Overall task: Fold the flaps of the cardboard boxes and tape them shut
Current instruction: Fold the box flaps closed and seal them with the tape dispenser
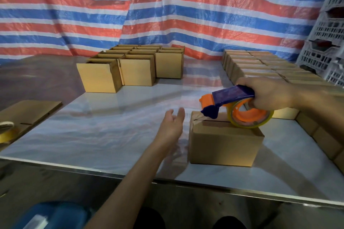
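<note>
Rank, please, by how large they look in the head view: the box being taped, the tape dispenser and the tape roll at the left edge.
1. Box being taped.
2. Tape dispenser, in the right hand, only somewhat smaller.
3. Tape roll at the left edge, partly cut off by the frame.

Matt brown cardboard box (223,143), glossy plastic tape dispenser (232,101), shiny smooth tabletop (111,135), woven plastic tarp (74,15)
</note>
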